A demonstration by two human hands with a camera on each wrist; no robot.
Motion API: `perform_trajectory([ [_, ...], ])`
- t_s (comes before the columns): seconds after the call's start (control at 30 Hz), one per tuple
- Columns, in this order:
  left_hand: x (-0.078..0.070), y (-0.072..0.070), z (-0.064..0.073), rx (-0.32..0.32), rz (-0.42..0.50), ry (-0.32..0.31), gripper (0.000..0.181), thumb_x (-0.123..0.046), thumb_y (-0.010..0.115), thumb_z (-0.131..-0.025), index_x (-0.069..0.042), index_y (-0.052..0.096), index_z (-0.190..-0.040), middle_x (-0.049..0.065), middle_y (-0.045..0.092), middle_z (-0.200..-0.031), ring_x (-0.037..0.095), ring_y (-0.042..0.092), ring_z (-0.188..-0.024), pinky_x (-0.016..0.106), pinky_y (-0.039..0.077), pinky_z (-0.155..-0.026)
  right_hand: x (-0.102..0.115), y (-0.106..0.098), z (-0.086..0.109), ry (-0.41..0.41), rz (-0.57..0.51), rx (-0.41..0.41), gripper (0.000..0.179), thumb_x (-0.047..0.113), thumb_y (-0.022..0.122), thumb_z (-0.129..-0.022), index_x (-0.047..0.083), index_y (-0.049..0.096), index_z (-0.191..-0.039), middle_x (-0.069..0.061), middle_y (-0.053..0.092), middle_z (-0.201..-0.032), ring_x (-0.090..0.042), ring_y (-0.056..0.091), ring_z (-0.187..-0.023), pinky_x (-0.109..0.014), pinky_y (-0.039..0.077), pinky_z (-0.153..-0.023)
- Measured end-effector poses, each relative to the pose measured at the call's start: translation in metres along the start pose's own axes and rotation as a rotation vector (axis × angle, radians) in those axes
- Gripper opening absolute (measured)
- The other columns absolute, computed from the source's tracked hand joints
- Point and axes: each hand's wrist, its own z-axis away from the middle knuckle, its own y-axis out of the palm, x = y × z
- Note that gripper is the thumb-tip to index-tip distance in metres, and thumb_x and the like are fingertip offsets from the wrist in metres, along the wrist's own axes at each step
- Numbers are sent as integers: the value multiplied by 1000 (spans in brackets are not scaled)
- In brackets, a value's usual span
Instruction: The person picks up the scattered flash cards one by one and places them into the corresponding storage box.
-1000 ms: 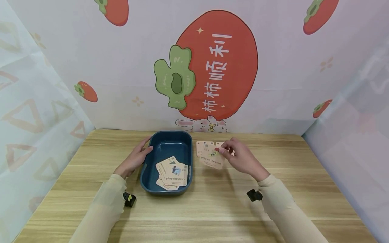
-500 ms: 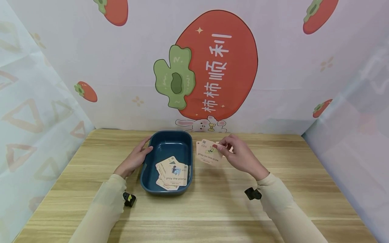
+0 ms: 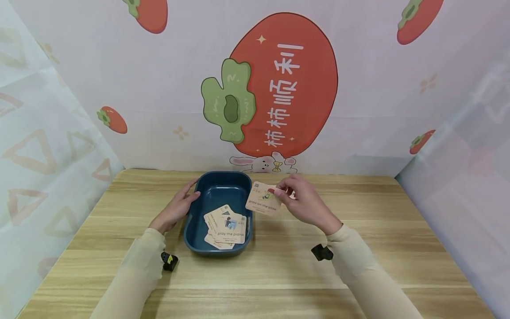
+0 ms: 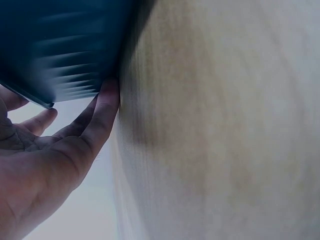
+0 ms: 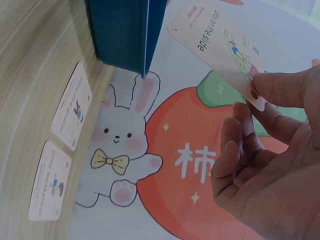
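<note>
The head view is bright, the left wrist view dimmer, with a blurred tabletop (image 4: 215, 125).

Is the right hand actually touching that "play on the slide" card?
Touching. The right wrist view shows it plainly: the right hand pinches the card near one corner.

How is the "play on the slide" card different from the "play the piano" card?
The cream square "play on the slide" card is pinched by the right hand, while the cream square "play the piano" card lies in the dark-blue rounded rectangular tray. The slide card's picture is yellow and green; the piano card's is blue and black. Both have dark words and rounded corners.
</note>
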Motion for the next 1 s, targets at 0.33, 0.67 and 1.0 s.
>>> perform_trajectory([
  [0.33,1,0,-1,-3,-3,1,63,-29,38,-112,-15,6,-165,29,21,-162,51,35,-141,65,36,-109,13,14,-8,-9,-36,27,8,14,71,-97,7,75,-96,-2,57,-92,-21,52,-87,-34,49,-69],
  [0.67,0,0,-1,6,8,0,64,-30,38,-112,-16,5,-165,29,20,-162,51,35,-141,65,36,-108,21,32,-14,2,-70,66,9,16,70,-98,8,75,-97,-1,55,-92,-20,52,-86,-33,50,-72],
  [1.0,1,0,0,9,12,2,63,-29,37,-112,-16,5,-165,29,19,-163,51,34,-141,65,36,-108,24,47,-15,9,-99,89,9,16,69,-99,10,75,-97,-1,55,-94,-25,53,-90,-37,49,-76],
])
